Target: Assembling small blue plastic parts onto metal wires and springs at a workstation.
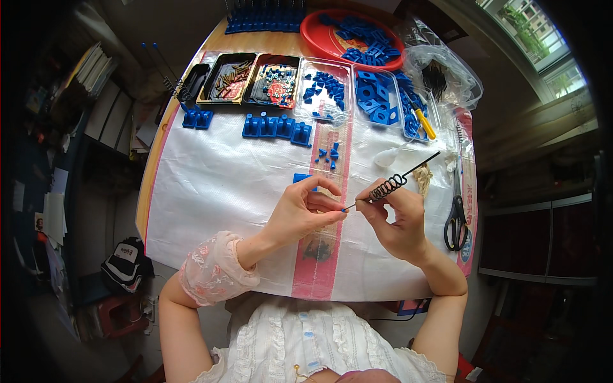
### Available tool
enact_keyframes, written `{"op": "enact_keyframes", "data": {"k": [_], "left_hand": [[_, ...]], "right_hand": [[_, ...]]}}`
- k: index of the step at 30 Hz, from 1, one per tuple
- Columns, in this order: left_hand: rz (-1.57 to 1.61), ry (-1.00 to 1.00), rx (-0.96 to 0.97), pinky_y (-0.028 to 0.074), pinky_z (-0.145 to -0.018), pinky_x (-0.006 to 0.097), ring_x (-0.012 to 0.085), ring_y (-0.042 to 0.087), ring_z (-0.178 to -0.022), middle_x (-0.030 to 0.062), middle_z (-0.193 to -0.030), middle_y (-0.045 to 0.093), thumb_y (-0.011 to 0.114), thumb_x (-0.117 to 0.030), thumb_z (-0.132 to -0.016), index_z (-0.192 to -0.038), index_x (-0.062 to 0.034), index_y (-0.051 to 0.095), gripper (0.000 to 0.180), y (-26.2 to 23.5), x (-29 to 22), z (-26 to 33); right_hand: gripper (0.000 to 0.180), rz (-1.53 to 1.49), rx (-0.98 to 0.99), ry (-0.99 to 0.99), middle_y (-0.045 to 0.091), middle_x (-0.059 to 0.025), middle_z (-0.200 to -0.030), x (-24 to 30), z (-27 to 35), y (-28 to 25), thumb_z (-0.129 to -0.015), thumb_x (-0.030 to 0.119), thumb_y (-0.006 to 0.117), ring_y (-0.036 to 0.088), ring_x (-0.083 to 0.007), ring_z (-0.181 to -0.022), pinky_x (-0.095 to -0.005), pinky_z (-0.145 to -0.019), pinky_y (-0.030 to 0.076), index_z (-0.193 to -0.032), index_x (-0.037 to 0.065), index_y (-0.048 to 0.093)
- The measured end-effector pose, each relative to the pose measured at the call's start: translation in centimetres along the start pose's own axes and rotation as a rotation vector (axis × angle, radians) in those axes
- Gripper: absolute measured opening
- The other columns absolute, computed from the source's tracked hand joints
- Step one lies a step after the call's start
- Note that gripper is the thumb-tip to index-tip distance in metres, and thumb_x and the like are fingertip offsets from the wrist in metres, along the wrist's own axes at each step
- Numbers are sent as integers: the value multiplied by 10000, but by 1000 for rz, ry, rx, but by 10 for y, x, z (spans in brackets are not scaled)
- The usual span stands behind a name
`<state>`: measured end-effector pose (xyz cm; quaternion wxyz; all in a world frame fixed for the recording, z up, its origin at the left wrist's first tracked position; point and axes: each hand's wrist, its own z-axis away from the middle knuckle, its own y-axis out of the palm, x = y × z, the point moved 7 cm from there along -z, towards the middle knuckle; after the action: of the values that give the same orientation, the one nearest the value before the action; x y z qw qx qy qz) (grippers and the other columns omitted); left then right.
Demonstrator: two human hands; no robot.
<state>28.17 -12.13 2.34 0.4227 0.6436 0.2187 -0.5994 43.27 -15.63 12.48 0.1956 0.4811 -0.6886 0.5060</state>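
Observation:
My right hand (402,220) grips a black coiled metal rod (387,187) between thumb and fingers. The rod's straight end points up to the right, and its thin end reaches toward my left hand (297,214). At that thin end sits a small blue tip (345,210), which the thumb and fingertips of my left hand pinch. Just beyond my left hand a blue block (304,179) lies on the white sheet, partly hidden by the fingers. A few small blue pieces (333,154) are scattered farther away.
Trays hold brass screws (235,78), nuts (278,83), blue cones (329,89) and blue plates (377,97). A red basin (311,37) of blue parts stands behind. Blue assemblies (276,127) line the sheet. Black scissors (456,223) and a yellow-handled screwdriver (424,124) lie right.

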Motion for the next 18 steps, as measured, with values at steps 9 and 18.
{"op": "enact_keyframes", "data": {"k": [9, 18], "left_hand": [[-10, 0, 4, 600, -817, 262, 168, 742, -944, 139, -971, 762, 799, -28, -858, -1106, -22, 587, 326, 0, -1, 0], [-10, 0, 6, 598, -813, 262, 168, 743, -938, 138, -970, 762, 801, -30, -858, -1108, -25, 587, 329, 0, -1, 0]], "right_hand": [[119, -3, 5, -2, 594, -38, -702, -1, 0, 1, -843, -18, 774, 511, -100, -544, -272, -486, 388, -923, 13, 692], [114, -2, 7, -3, 596, -34, -703, -1, 0, 1, -847, -17, 774, 509, -96, -542, -270, -483, 384, -925, 15, 697]]}}
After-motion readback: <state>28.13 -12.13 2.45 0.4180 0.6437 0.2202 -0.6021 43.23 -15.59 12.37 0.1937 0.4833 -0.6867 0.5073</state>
